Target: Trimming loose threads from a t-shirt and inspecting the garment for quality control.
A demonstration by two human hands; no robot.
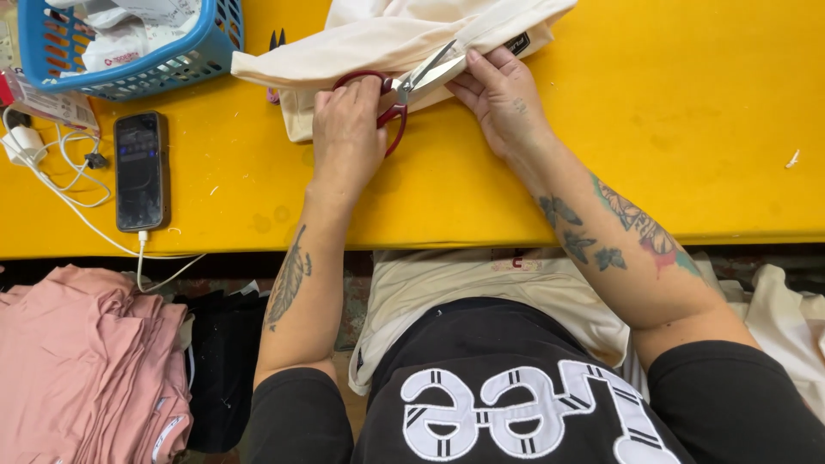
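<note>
A cream fabric garment lies bunched on the yellow table at the top centre. My left hand grips the red handles of a pair of scissors, whose silver blades point up and right along the cloth's edge. My right hand pinches the fabric edge right beside the blade tips. A small dark label shows on the cloth just above my right hand.
A blue plastic basket with papers stands at the top left. A black phone lies on its white charging cable. Small black snips peek out by the cloth. Folded pink garments are stacked below the table at left.
</note>
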